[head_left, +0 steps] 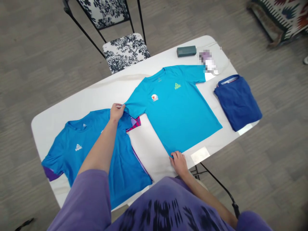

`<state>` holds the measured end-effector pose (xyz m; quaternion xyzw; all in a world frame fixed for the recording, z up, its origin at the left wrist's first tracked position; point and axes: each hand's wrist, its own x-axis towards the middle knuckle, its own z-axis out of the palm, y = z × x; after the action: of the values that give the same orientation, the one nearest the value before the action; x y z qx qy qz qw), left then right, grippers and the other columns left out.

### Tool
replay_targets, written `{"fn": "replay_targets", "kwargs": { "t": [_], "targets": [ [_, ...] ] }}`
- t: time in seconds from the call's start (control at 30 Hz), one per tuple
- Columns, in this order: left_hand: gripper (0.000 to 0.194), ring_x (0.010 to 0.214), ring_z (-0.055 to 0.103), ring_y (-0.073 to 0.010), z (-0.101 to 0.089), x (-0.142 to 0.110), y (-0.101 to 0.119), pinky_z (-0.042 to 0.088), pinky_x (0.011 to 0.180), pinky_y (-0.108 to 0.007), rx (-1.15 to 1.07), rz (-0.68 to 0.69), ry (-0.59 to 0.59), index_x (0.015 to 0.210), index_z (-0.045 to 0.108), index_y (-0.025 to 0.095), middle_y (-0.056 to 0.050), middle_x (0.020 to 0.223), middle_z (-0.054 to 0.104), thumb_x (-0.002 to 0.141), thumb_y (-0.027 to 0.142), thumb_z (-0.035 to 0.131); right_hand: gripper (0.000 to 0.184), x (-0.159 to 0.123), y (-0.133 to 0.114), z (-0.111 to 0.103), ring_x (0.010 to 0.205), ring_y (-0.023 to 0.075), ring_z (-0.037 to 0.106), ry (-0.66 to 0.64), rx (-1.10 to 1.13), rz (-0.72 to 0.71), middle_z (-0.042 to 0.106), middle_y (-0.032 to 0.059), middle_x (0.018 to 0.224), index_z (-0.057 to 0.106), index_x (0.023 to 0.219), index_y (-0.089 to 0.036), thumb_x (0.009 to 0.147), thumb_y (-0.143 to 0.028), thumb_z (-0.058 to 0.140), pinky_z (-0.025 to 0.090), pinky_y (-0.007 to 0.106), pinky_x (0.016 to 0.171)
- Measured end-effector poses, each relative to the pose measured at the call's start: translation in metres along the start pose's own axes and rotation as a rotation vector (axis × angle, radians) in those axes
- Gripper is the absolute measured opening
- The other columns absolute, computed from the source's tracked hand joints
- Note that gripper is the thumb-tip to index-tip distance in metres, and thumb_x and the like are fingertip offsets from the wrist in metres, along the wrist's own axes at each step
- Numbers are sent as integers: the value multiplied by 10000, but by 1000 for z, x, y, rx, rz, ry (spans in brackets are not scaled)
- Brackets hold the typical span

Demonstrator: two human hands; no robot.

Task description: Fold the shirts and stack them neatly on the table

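A light blue T-shirt (180,112) lies spread face up, with a small badge and a yellow-green logo on its chest. My left hand (117,111) is closed on the end of its left-side sleeve. At the near corner of the hem, the fingers of my right hand (179,163) are closed on the fabric. A darker blue T-shirt (89,141) with a white logo lies flat under my left forearm, which hides part of it. Purple cloth (51,174) and a red-and-purple patterned edge (136,124) show from underneath it.
The white table (96,93) carries a folded navy garment (238,102) at the right and a dark green case (186,51) at the far edge. A pixelated item (207,59) lies beside the case. Beyond the table stands a patterned chair (126,49).
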<state>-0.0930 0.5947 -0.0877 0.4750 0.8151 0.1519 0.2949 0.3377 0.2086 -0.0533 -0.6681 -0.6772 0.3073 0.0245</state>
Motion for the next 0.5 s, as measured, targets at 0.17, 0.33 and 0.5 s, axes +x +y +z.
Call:
{"fn": "replay_targets", "kwargs": {
  "t": [0.17,0.33,0.5],
  "targets": [
    [395,979,681,-263,-1,-8,10,554,956,-375,146,44,-75,998,657,217,-61,959,735,906,596,719,141,-6,5,-10,1087,338,690,-2,19,-32,737,83,1142,672,1137,-325,1059,-319,555,513,488,954],
    [325,907,678,-203,1,-22,39,627,846,-364,-147,-25,-18,1103,564,228,-37,986,691,981,515,651,190,-5,11,-31,1120,337,728,41,134,-71,770,66,1178,700,1122,-367,1037,-288,549,557,508,956],
    [330,744,668,-156,4,-23,98,659,679,-330,-316,26,-3,1138,534,233,-3,914,647,977,474,694,262,1,35,-57,1102,316,768,45,263,-77,803,39,1150,706,1150,-405,1053,-291,491,583,541,1014]
  ]
}}
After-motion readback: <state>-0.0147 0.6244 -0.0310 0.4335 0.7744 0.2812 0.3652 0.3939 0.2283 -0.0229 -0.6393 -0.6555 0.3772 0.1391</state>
